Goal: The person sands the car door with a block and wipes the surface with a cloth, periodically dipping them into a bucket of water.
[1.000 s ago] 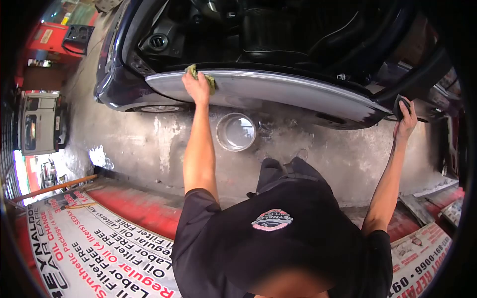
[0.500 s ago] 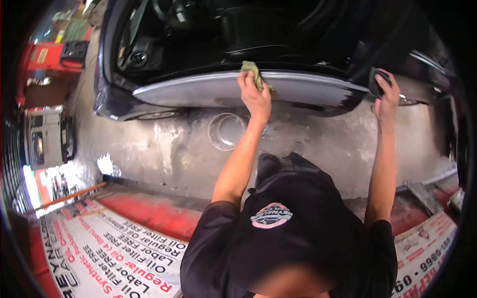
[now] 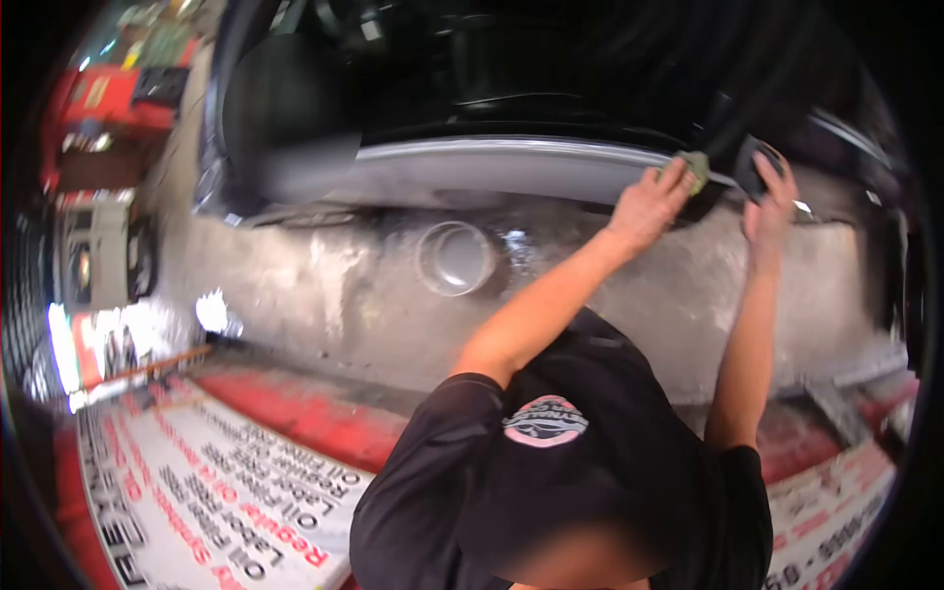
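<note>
In the head view, my left hand (image 3: 651,204) is closed around a crumpled yellow-green cloth (image 3: 696,172). The cloth lies against the upper edge of the car's grey side panel (image 3: 472,169), close to its right end. A short way to the right, my right hand (image 3: 772,192) grips a dark, rounded, pad-like object (image 3: 755,169) with its fingers over the top. This object overlaps the dark part of the car body beside the panel. Dark car windows (image 3: 511,69) rise above the panel.
A clear round tub (image 3: 455,259) stands on the wet concrete floor (image 3: 374,305) between me and the car. Behind me are printed sign boards (image 3: 226,482) and a red ledge (image 3: 305,413). A parked vehicle (image 3: 98,251) and red equipment (image 3: 118,103) are at the left.
My left hand has swept right along the panel with the cloth, from its middle to near its right end. My right hand has shifted only slightly, still holding the dark object.
</note>
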